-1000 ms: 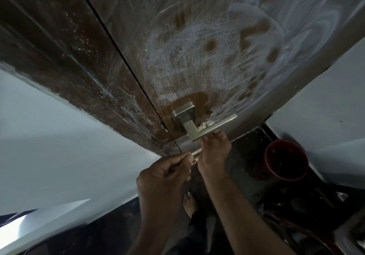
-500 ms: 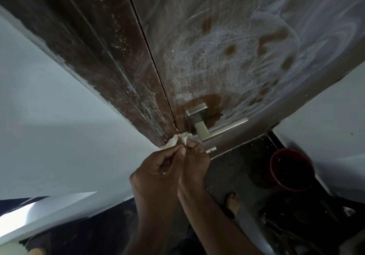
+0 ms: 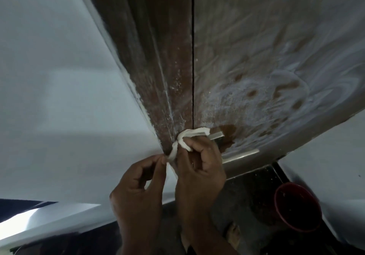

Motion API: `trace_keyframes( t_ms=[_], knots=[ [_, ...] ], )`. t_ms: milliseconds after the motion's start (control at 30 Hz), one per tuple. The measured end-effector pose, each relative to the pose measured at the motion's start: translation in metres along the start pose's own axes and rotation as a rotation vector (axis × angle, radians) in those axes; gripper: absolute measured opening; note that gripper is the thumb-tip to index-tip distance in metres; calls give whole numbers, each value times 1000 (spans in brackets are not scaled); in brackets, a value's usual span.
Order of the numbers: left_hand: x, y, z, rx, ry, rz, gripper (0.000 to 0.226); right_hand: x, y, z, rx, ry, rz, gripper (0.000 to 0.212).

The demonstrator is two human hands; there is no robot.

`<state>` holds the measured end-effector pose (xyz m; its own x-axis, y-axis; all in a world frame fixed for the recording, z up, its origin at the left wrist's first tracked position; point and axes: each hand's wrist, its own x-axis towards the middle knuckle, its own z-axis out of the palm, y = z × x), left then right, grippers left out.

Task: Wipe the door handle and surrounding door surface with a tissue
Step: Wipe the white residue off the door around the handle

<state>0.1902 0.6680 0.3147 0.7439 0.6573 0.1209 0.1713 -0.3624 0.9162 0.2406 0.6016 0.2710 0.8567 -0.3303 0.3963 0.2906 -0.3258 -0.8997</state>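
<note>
Both hands worked at the door's latch edge, close together but not touching. Our left hand (image 3: 138,193) pinched the lower tail of the tissue (image 3: 189,138) between thumb and forefinger, with the remaining fingers curled loosely. Our right hand (image 3: 199,173) was closed into a fist around the other part of the tissue, knuckles toward the camera. We held the tissue as a twisted white strip: it rose from the left pinch, looped above the right fingers, and ran right against the square base of the handle (image 3: 240,156). That base was largely hidden behind the tissue and the right hand; the lever projected to the right of the right hand, bare and metallic. We could not tell whether the strip passed fully round the handle neck. We saw the door (image 3: 266,67) as dark brown wood covered in whitish swirled smears and specks, with a few clean brown patches, one just beside the handle base. A thin dark seam ran upward from the tissue, separating the door from the frame (image 3: 158,67), which also carried white streaks. A pale wall (image 3: 59,77) lay left of the frame. A red bucket (image 3: 298,207) stood on the dark floor (image 3: 246,191) at lower right, well apart from our hands.
</note>
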Motion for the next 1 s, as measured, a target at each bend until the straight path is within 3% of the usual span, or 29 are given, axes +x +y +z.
trace_keyframes(
  t_ms=[200,333,467,600,800,1000],
  knots=[
    [2,-7,1,-50,-27,81,10,-5,22,-2,-109,-25,-206,23],
    [-1,1,-3,-32,-12,115,13,18,-9,-5,-78,32,-453,13],
    [-4,4,-2,-28,-24,124,17,35,-17,-9,-44,58,-577,15],
    [-4,14,0,-73,-34,69,15,17,14,-13,-118,-112,-575,22],
    [5,28,-5,-165,25,51,14,49,-35,-10,-6,60,-679,25],
    [12,49,-11,-189,63,85,5,41,-20,-22,-107,-103,-646,37]
  ],
)
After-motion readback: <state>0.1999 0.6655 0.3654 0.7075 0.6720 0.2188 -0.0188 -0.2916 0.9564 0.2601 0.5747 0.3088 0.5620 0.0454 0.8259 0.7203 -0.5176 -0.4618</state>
